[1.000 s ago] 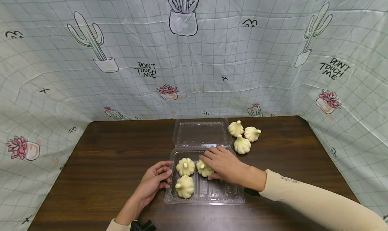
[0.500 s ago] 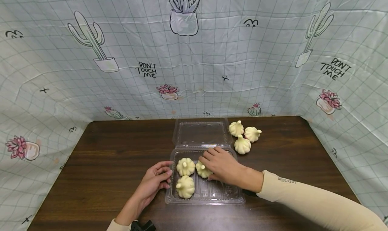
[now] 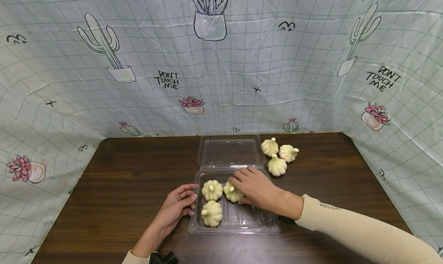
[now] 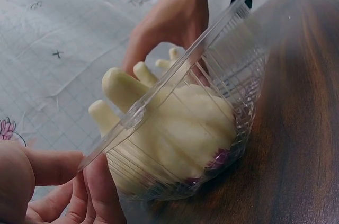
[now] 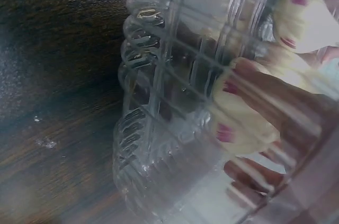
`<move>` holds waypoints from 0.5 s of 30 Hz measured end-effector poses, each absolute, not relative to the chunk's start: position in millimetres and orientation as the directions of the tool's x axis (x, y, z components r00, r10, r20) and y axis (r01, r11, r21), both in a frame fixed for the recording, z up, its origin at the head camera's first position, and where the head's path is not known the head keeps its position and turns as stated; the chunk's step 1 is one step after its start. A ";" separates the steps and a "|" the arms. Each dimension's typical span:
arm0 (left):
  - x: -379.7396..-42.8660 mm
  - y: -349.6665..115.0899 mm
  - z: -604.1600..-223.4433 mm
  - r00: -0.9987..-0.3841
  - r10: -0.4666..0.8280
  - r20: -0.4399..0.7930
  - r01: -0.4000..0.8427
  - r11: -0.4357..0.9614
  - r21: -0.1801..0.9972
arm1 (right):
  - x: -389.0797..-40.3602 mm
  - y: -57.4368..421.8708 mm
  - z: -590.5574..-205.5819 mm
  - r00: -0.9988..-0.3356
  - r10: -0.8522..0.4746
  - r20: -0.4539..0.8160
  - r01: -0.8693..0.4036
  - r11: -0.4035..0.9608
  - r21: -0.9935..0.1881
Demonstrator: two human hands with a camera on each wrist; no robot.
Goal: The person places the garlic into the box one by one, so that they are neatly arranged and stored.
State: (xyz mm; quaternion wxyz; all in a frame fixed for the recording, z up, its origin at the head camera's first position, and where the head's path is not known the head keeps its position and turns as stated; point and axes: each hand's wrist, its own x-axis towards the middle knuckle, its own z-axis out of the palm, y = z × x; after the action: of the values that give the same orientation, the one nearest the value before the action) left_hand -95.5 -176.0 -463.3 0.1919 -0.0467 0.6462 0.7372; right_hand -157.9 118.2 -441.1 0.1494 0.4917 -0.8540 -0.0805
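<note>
A clear plastic clamshell container (image 3: 233,231) lies open on the table, its lid (image 3: 228,152) folded back. My left hand (image 3: 174,206) pinches its left rim between thumb and fingers, as the left wrist view shows. Two garlic bulbs sit along the container's left side: one behind (image 3: 212,191), one in front (image 3: 212,214). My right hand (image 3: 257,189) reaches into the container and grips a third garlic bulb (image 3: 231,193), beside the rear one. Through the clear wall, the right wrist view shows fingers around that garlic bulb (image 5: 238,118). My palm hides part of it.
Three more garlic bulbs stand grouped beside the lid at the back right: a left one (image 3: 269,146), a right one (image 3: 288,153) and a front one (image 3: 277,165). A printed grid curtain (image 3: 235,64) rises behind the dark wooden table (image 3: 138,167).
My right hand and its garlic bulb shift slightly left, then a little back to the right. My left hand keeps its place at the rim.
</note>
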 end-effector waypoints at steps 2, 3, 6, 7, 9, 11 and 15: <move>-95.4 -175.9 -463.0 -0.922 0.224 -0.317 -0.344 -0.092 0.935 | -157.8 119.5 -441.2 -0.476 -0.862 0.175 -0.816 0.507 0.278; -95.4 -175.9 -462.8 -0.921 0.224 -0.318 -0.344 -0.091 0.934 | -158.0 120.0 -441.4 -0.478 -0.861 0.175 -0.816 0.509 0.274; -95.4 -175.8 -462.3 -0.921 0.223 -0.319 -0.345 -0.089 0.934 | -158.0 121.3 -441.6 -0.478 -0.860 0.177 -0.817 0.510 0.270; -95.4 -175.7 -462.2 -0.921 0.222 -0.320 -0.346 -0.089 0.934 | -157.8 121.7 -441.5 -0.478 -0.860 0.179 -0.817 0.510 0.270; -95.5 -175.7 -462.2 -0.921 0.222 -0.320 -0.346 -0.089 0.934 | -157.5 122.4 -441.1 -0.478 -0.859 0.181 -0.816 0.511 0.270; -95.6 -175.6 -462.2 -0.921 0.222 -0.319 -0.345 -0.090 0.934 | -157.2 122.9 -440.3 -0.478 -0.858 0.187 -0.815 0.512 0.271; -95.6 -175.6 -462.4 -0.922 0.222 -0.317 -0.343 -0.090 0.935 | -156.8 125.2 -437.1 -0.479 -0.853 0.205 -0.811 0.520 0.270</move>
State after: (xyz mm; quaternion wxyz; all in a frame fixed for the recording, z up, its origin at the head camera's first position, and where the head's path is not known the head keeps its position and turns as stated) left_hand -95.6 -175.6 -462.4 0.1917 -0.0468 0.6465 0.7369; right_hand -156.8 125.2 -437.1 0.1580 0.4853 -0.8573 -0.0678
